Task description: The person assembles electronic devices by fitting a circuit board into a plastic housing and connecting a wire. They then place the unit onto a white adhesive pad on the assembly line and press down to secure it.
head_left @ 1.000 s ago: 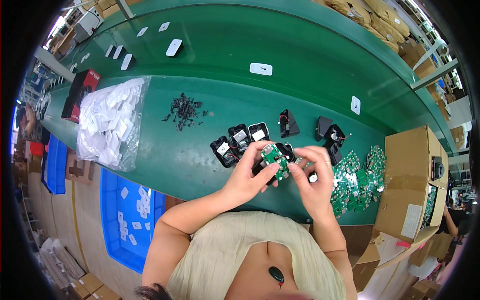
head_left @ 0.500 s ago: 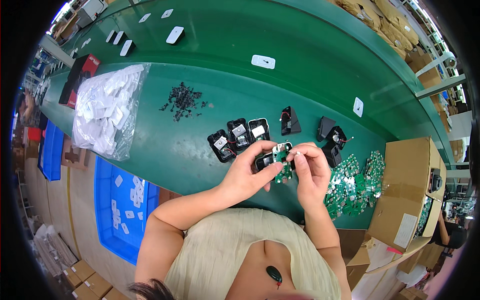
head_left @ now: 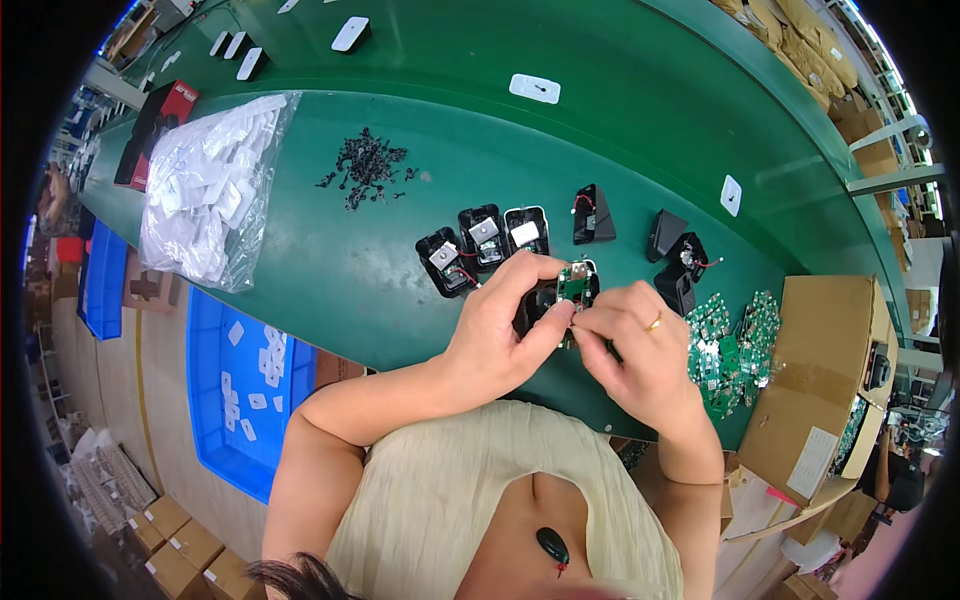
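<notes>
My left hand [head_left: 505, 320] and my right hand [head_left: 640, 345] meet over the green table's near edge. Together they pinch a small green circuit board [head_left: 576, 284] with a red wire, held against a black plastic housing [head_left: 535, 300] that my left hand partly hides. Just beyond my fingers three open black housings [head_left: 482, 242] lie in a row, each with a white part inside. A heap of green circuit boards [head_left: 728, 350] lies right of my right hand.
More black housings [head_left: 672, 250] lie to the right and one [head_left: 592, 215] behind. Small black parts [head_left: 366, 166] are scattered further back, left of them a clear bag of white pieces [head_left: 215, 185]. A blue bin [head_left: 240, 385] stands below the table, cardboard boxes [head_left: 815, 380] at right.
My hands have stayed together on the board and housing, with the fingers shifting their hold a little. The board now stands more upright between my fingertips.
</notes>
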`<action>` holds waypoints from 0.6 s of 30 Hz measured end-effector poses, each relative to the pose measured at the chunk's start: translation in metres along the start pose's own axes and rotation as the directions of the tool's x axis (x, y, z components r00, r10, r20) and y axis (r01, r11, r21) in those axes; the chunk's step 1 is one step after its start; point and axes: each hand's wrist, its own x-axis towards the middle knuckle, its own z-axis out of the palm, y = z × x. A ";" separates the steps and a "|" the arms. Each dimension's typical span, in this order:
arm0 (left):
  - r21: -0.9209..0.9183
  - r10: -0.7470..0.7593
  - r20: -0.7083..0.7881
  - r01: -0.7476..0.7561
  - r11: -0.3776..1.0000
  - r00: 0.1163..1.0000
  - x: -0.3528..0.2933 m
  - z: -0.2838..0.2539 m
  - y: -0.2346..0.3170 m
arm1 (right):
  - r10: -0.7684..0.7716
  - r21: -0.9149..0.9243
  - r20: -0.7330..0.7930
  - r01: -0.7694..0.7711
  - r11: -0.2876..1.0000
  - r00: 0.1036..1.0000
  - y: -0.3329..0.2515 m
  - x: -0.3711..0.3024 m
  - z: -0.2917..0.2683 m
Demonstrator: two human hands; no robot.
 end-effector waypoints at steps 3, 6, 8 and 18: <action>0.024 0.082 -0.007 -0.082 0.996 0.997 0.001 -0.001 -0.005 | 0.189 0.326 -0.075 -0.155 0.932 0.979 -0.001 -0.001 0.004; 0.042 0.159 -0.093 -0.156 0.987 0.983 0.002 0.001 -0.007 | 0.227 0.256 -0.170 -0.180 0.950 0.959 0.000 -0.004 0.010; 0.078 0.187 -0.096 -0.180 0.981 0.978 0.003 0.000 -0.005 | 0.184 0.177 -0.195 -0.150 0.973 0.963 0.002 -0.006 0.013; 0.284 0.330 -0.120 -0.286 0.915 0.936 0.004 0.000 -0.003 | 0.014 -0.019 -0.195 -0.018 1.000 0.981 0.000 -0.002 0.012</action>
